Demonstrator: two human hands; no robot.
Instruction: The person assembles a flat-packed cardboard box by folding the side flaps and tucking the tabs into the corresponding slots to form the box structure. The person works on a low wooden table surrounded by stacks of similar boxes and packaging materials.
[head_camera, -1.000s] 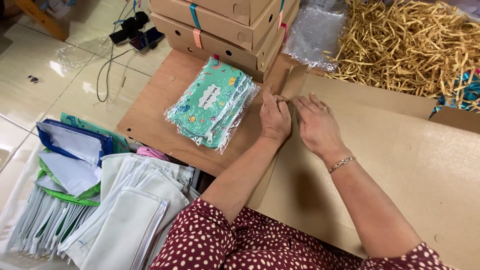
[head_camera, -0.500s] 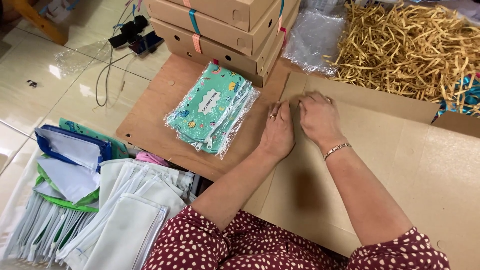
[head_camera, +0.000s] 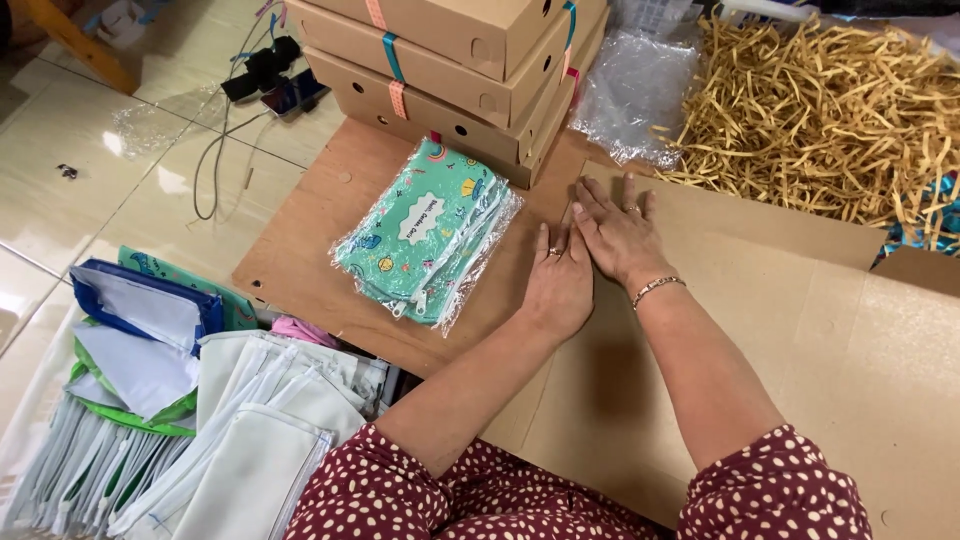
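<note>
My left hand (head_camera: 560, 282) and my right hand (head_camera: 618, 232) lie flat, fingers spread, side by side on the left edge of a large flat sheet of brown cardboard (head_camera: 800, 340). Neither hand holds anything. The right hand reaches a little farther than the left and wears a thin bracelet at the wrist. Just left of my left hand, a stack of green patterned zip pouches in clear plastic (head_camera: 425, 232) rests on a low wooden board (head_camera: 320, 215).
Strapped brown cardboard boxes (head_camera: 450, 60) are stacked at the far edge of the board. A heap of shredded tan paper (head_camera: 830, 110) and a clear plastic bag (head_camera: 635, 85) lie behind. White and blue fabric bags (head_camera: 200, 410) are piled on the tiled floor at the left.
Both hands have slid forward along the cardboard's left edge and flattened out. The view has moved in closer over the board.
</note>
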